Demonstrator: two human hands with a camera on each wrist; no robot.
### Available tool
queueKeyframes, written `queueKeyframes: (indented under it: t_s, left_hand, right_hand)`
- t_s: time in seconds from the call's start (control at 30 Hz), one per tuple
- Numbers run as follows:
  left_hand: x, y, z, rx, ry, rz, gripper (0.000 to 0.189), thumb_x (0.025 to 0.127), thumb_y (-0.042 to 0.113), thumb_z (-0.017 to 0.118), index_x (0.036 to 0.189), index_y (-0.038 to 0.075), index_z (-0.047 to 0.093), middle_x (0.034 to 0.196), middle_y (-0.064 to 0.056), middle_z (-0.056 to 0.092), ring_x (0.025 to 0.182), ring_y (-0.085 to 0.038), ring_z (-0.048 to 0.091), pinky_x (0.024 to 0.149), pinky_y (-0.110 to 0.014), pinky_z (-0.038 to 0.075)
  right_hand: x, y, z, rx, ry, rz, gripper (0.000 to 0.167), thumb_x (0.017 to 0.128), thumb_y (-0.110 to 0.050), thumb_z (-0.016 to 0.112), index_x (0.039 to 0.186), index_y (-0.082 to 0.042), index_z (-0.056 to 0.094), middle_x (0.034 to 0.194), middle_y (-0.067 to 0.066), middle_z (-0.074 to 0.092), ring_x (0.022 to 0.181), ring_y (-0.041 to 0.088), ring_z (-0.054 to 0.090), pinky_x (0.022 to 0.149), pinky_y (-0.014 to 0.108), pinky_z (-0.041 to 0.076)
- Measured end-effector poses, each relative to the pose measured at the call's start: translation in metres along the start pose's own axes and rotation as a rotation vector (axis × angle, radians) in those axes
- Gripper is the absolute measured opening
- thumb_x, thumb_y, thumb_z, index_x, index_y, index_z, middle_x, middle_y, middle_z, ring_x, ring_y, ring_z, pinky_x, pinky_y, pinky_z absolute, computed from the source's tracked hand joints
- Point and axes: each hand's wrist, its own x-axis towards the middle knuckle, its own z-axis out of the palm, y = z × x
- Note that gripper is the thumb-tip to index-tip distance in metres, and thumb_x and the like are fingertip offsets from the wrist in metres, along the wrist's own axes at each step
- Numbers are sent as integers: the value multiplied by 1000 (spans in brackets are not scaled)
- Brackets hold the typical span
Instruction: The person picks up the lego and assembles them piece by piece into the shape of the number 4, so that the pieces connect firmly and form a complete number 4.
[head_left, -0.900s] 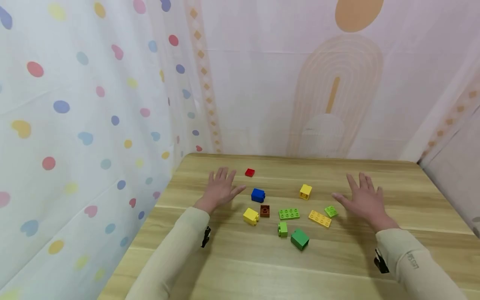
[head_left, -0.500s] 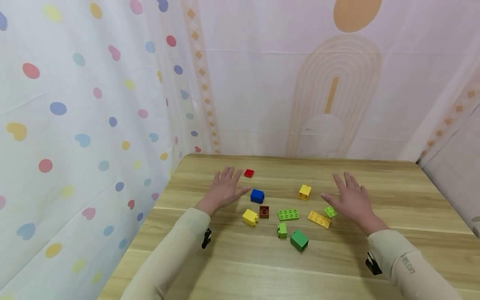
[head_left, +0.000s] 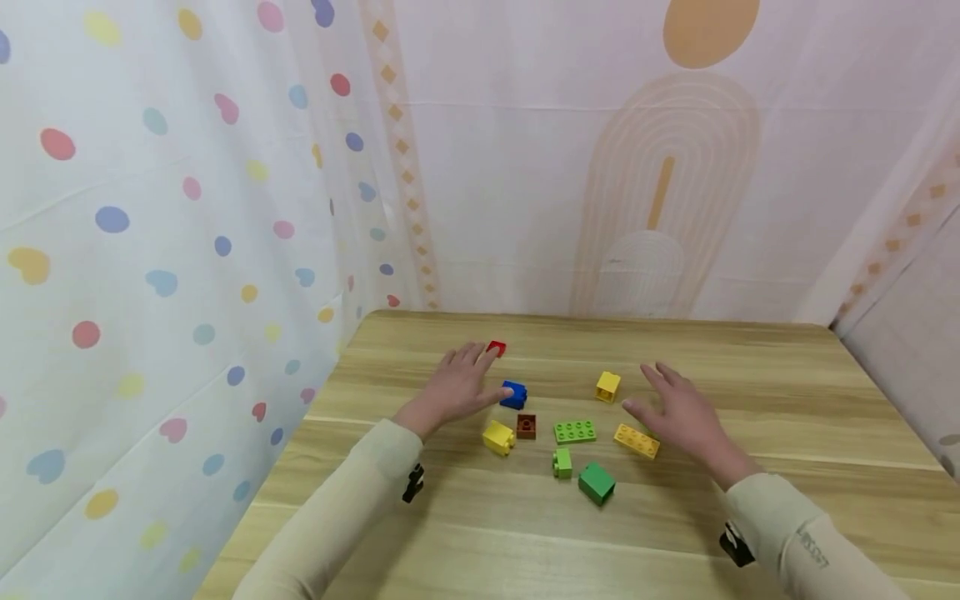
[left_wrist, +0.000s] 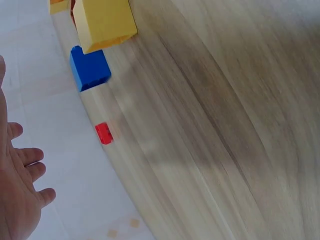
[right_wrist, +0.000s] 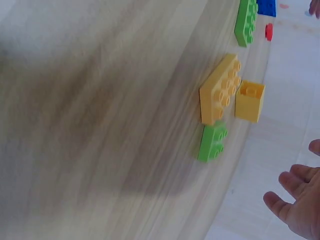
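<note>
My left hand, fingers spread and holding nothing, hovers over the left of the table. Its thumb overlaps the blue brick in the head view, and its fingertips partly cover the small red brick. A yellow brick and a brown brick lie closer to me. My right hand hangs with fingers extended above the orange-yellow flat brick. A small lime brick is almost hidden beneath it in the head view. Another yellow brick lies left of its thumb.
Between the hands lies a long lime brick. A small lime brick and a dark green brick are nearer the front. The wooden table meets a patterned curtain at the back and left.
Both hands have moved inward: the left one rightward towards the blue and red bricks, the right one leftward over the small lime brick. The bricks stay in place.
</note>
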Motion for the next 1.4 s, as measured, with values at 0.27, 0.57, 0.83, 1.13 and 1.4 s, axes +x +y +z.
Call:
queueKeyframes:
  t_s: [0.27, 0.57, 0.83, 1.13, 1.4]
  left_hand:
    - [-3, 8, -1, -31, -31, 21, 86, 93, 65, 52, 158, 14, 26, 158, -17, 28, 145, -36, 25, 116, -54, 18]
    - [-9, 8, -1, -77, -57, 61, 81, 94, 59, 57, 156, 12, 32, 155, -15, 36, 141, -35, 34, 114, -52, 26]
    - [-16, 4, 4, -168, -114, 75, 79, 92, 57, 62, 154, 16, 37, 154, -10, 38, 141, -32, 36, 112, -49, 31]
    - [-21, 1, 8, -231, -138, 97, 81, 88, 57, 67, 153, 19, 39, 154, -9, 40, 140, -32, 38, 111, -51, 32]
    - [-22, 1, 14, -260, -194, 84, 84, 87, 60, 67, 154, 19, 37, 156, -10, 36, 142, -31, 34, 112, -49, 30]
  right_hand:
    - [-7, -13, 9, 41, -21, -7, 66, 99, -41, 59, 145, 3, 45, 143, 31, 44, 128, 52, 43, 96, 66, 39]
    - [-17, -23, 19, 124, -61, 9, 59, 99, -41, 60, 139, 2, 53, 129, 23, 59, 110, 39, 60, 86, 55, 50]
    - [-27, -29, 28, 181, -111, 11, 55, 99, -40, 60, 137, 1, 56, 118, 15, 65, 103, 28, 62, 83, 49, 52]
    - [-35, -31, 43, 273, -143, 52, 55, 94, -39, 68, 134, -2, 60, 111, 7, 66, 99, 19, 63, 85, 44, 52]
    - [-45, -33, 51, 262, -203, 38, 65, 88, -50, 72, 133, -4, 61, 111, 1, 68, 99, 13, 61, 88, 44, 50]
